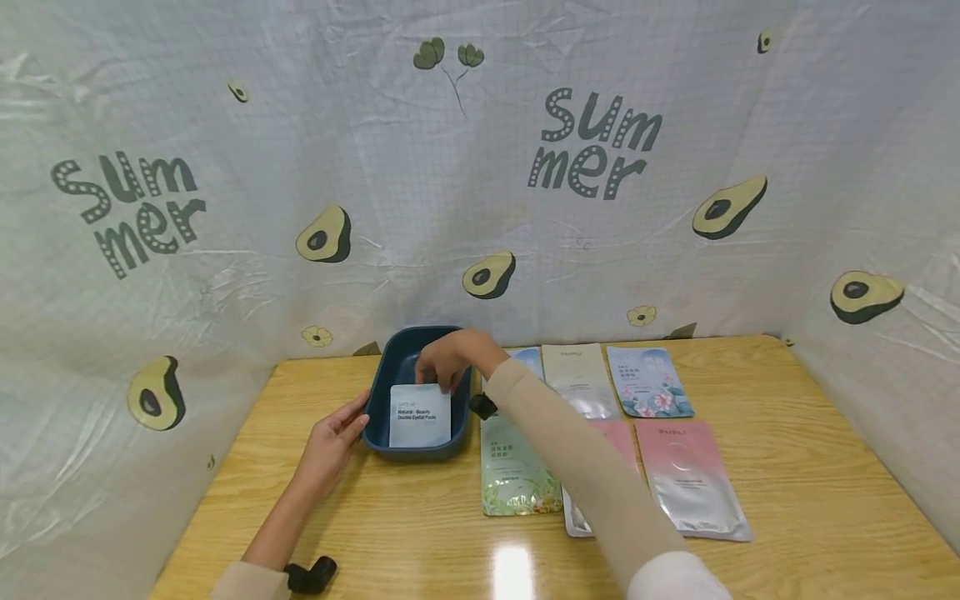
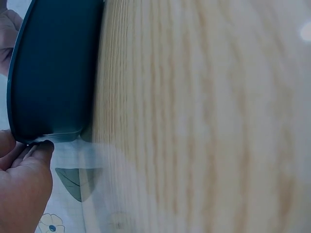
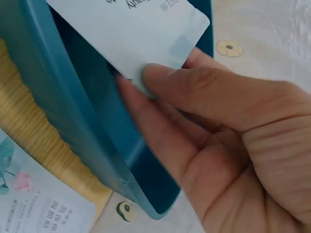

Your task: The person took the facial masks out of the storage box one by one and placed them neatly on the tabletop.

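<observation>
A dark teal plastic bin stands at the back of the wooden table. My left hand grips its left rim, thumb on one side and fingers under the lip, as the left wrist view shows at the bin wall. With thumb and fingers, my right hand pinches the upper edge of a white packet labelled "Natural - Beauty Double Eyelid Paste". The packet is within the bin's opening, printed face toward me. Close up, the right thumb lies over one corner of the packet.
Right of the bin lie several flat sachets: a green one, a cream one, a blue flowered one and a pink-silver one. My right forearm covers parts of others. A printed cloth hangs behind the table.
</observation>
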Motion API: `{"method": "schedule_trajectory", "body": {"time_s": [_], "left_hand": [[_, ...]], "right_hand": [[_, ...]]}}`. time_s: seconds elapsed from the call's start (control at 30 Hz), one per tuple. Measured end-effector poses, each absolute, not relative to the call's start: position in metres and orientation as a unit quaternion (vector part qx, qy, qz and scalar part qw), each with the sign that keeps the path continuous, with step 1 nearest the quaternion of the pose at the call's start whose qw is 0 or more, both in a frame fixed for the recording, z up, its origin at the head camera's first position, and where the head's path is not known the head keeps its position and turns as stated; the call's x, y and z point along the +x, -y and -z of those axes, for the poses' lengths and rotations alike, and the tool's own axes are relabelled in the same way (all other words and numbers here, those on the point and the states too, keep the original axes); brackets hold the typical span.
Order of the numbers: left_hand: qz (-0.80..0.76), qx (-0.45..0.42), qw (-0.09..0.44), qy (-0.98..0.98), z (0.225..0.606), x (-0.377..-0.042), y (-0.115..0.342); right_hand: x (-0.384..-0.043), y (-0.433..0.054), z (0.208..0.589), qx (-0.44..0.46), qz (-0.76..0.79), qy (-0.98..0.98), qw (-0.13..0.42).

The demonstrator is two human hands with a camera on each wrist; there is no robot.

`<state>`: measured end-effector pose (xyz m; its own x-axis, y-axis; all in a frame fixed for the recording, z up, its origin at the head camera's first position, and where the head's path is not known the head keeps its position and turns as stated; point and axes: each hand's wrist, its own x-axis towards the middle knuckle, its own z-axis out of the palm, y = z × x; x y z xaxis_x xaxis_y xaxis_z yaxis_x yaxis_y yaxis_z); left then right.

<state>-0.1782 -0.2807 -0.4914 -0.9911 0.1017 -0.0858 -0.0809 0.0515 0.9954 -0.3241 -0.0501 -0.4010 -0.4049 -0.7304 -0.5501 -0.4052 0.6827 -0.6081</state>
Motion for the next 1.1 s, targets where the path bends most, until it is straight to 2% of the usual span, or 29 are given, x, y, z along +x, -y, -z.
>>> {"method": "schedule_trajectory", "body": {"time_s": [0.13, 0.33, 0.6, 0.87, 1.1], "left_hand": [[-0.691, 0.008, 0.064, -0.720, 0.491, -0.178, 0.281], [-0.699, 0.007, 0.061, -0.713, 0.492, -0.179, 0.281], [-0.711, 0.005, 0.061, -0.701, 0.495, -0.177, 0.277], [-0.710, -0.002, 0.058, -0.702, 0.492, -0.176, 0.278], [-0.711, 0.005, 0.060, -0.701, 0.492, -0.175, 0.277]], "right_hand": [[-0.324, 0.046, 0.403, -0.373, 0.215, -0.828, 0.360], [-0.322, 0.043, 0.412, -0.361, 0.296, -0.839, 0.280], [-0.309, 0.033, 0.427, -0.291, 0.414, -0.804, 0.312], [-0.297, 0.031, 0.434, -0.214, 0.538, -0.766, 0.279], [-0.285, 0.035, 0.440, -0.181, 0.581, -0.737, 0.295]]}}
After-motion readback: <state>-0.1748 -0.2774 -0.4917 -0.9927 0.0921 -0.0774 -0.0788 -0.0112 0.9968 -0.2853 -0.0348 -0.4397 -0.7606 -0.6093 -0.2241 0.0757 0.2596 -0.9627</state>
